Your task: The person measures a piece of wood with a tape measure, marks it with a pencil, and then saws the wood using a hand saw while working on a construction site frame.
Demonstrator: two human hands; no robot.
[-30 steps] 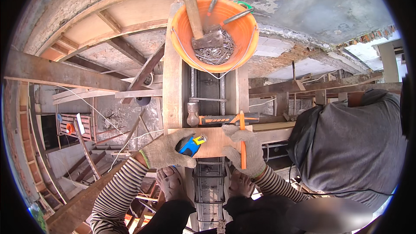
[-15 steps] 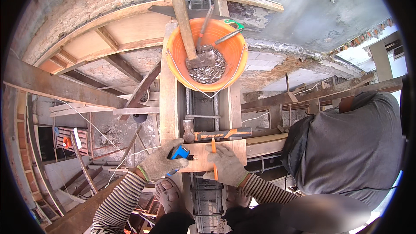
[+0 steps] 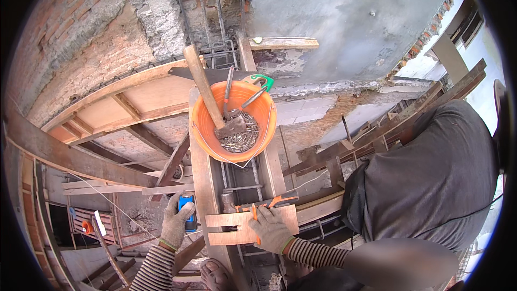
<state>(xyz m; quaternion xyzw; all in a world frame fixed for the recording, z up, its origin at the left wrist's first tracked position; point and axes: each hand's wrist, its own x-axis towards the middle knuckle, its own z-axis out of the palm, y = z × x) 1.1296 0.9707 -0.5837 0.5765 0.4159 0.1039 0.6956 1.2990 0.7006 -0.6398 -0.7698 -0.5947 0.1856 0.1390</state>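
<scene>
My left hand (image 3: 173,225), in a knitted work glove, is closed around a blue tape measure (image 3: 190,216), held apart from the left end of a plywood piece (image 3: 223,237). A long notch cuts into that end of the plywood. My right hand (image 3: 272,230), gloved too, lies on the plywood's right part with an orange pencil (image 3: 254,211) pinched between its fingers. Just beyond the board, a hammer (image 3: 282,199) with an orange and black handle lies across the timber forms, its head at the left.
An orange bucket (image 3: 197,132) with nails, a wooden-handled mallet (image 3: 203,83) and other tools stands on the forms. Steel bars (image 3: 242,188) run in the gap between boards. A co-worker in a grey shirt (image 3: 431,183) is close on the right. Timber beams (image 3: 75,159) cross at left.
My left hand has drawn away left from the plywood with the tape measure, uncovering the notched end. My right hand stays on the board. The whole view has shifted.
</scene>
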